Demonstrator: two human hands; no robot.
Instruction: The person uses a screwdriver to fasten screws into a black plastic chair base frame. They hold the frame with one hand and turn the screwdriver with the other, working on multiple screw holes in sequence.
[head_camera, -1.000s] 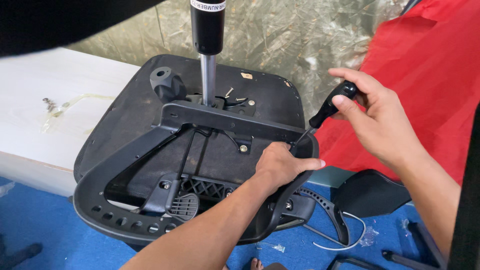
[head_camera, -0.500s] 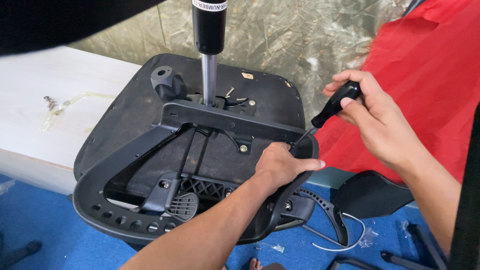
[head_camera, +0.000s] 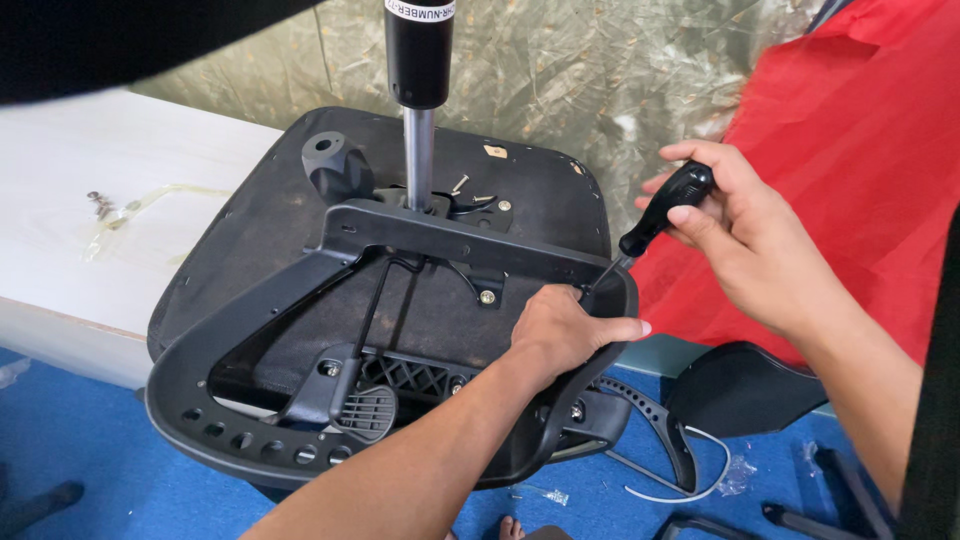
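On the upturned chair seat (head_camera: 300, 230), which lies across the white tabletop (head_camera: 110, 200), we note our left hand (head_camera: 565, 330) clenched over the right end of the black frame (head_camera: 250, 330) that sits on the seat's underside. Our right hand (head_camera: 730, 215) is closed around the black handle of a screwdriver (head_camera: 660, 215), its shaft slanting down to the frame's corner just beside the left thumb. The tip itself is hidden behind the frame edge, so we cannot tell whether it sits in a screw head. Behind the frame, the chair's post (head_camera: 418, 100) stands upright from the seat's middle, with loose screws (head_camera: 470, 190) lying near its foot.

Risks, as we judge them: the shaft is angled rather than square to the frame, so the tip could slip out and strike the nearby left thumb. The seat overhangs the tabletop edge; hard pressure on the frame's near side could tip it. The loose screws could roll off the seat.
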